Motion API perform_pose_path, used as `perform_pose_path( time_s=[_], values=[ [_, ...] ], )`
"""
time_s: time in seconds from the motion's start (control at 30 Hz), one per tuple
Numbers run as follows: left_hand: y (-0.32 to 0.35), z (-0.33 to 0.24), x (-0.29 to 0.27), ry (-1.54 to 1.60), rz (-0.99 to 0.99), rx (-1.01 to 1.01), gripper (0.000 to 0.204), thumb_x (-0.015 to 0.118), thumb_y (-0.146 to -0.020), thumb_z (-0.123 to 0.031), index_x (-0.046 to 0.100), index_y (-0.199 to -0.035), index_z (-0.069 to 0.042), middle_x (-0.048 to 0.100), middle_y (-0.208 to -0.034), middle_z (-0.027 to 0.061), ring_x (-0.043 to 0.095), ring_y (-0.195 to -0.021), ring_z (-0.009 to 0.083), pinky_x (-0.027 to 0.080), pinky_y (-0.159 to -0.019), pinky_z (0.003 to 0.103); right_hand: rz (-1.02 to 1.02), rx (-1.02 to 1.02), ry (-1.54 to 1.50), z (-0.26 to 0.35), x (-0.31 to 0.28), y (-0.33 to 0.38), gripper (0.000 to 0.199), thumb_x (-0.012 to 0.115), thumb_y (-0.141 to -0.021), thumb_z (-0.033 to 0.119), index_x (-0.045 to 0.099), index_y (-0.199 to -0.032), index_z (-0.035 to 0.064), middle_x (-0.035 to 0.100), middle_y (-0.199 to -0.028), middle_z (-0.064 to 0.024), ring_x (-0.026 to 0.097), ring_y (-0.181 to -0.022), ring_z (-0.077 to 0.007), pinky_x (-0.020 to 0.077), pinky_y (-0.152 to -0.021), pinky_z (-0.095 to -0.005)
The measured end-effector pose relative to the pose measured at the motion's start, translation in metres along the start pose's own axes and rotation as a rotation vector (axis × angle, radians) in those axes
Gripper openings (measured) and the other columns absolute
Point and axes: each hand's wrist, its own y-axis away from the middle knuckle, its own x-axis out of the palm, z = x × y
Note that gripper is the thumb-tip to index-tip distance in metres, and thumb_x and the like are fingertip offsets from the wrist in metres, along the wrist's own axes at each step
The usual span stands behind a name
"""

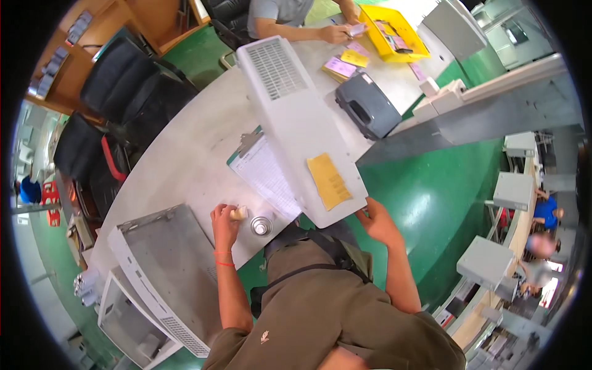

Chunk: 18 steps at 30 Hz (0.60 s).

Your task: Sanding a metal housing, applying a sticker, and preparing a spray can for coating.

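Note:
My right hand (377, 222) grips the near right corner of a long light-grey metal housing (290, 117), which has a grille at its far end. The housing lies slantwise over the table, partly covering a clipboard with a printed sheet (265, 172). On its near end lies a wrinkled yellow cloth (328, 182). My left hand (224, 223) is closed on a small cream-coloured piece (239, 213), too small to tell its kind. Just right of that hand stands a silver metal can (261, 226) with a narrow top.
Grey metal casings (179, 246) sit at the left. Across the white table (203, 142), another person handles small cards beside a yellow bin (394, 37). A dark grey case (369, 105) lies near a metal post. Black chairs (132, 80) stand at the far left.

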Motion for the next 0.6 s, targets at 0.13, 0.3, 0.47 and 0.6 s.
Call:
perform_pose_path(
  time_s=[0.13,0.3,0.47,0.6],
  values=[
    [0.000,0.008,0.011,0.020,-0.001,0.014,0.051,0.076,-0.078,0.009,0.078,-0.125,-0.011,0.065,-0.139,0.0176,0.057,-0.131,0.0424,0.052,-0.114,0.051,-0.337,0.009,-0.104,0.032,-0.021,-0.008,0.023,0.069,-0.106,0.008,0.072,-0.128,0.0009,0.077,-0.098,-0.0129,0.071,-0.086,-0.0271,0.0564,-0.082,-0.0387],
    [-0.002,-0.005,-0.014,-0.089,-0.016,-0.048,0.058,0.075,-0.085,0.006,0.072,-0.139,-0.014,0.061,-0.148,0.0205,0.052,-0.141,0.0436,0.048,-0.118,0.054,-0.397,-0.221,-0.061,0.142,-0.038,-0.012,0.033,0.082,-0.100,0.018,0.071,-0.128,0.0056,0.074,-0.104,-0.0112,0.072,-0.092,-0.0319,0.0583,-0.085,-0.0424],
    [-0.026,-0.055,-0.063,-0.023,-0.290,0.020,0.047,0.074,-0.096,-0.004,0.070,-0.142,-0.010,0.060,-0.150,0.0204,0.050,-0.144,0.0420,0.049,-0.115,0.053,-0.221,-0.452,0.437,0.183,-0.012,-0.029,0.045,0.089,-0.094,0.025,0.069,-0.131,0.0077,0.066,-0.121,-0.0108,0.068,-0.111,-0.0312,0.0575,-0.093,-0.0450],
    [-0.039,-0.148,-0.109,0.282,-0.315,0.051,0.037,0.073,-0.102,-0.009,0.072,-0.139,-0.008,0.065,-0.145,0.0167,0.056,-0.138,0.0352,0.054,-0.105,0.046,-0.097,-0.405,0.279,0.178,-0.011,-0.033,0.044,0.088,-0.091,0.020,0.069,-0.128,0.0067,0.062,-0.121,-0.0109,0.066,-0.113,-0.0333,0.0563,-0.096,-0.0450]
  ],
)
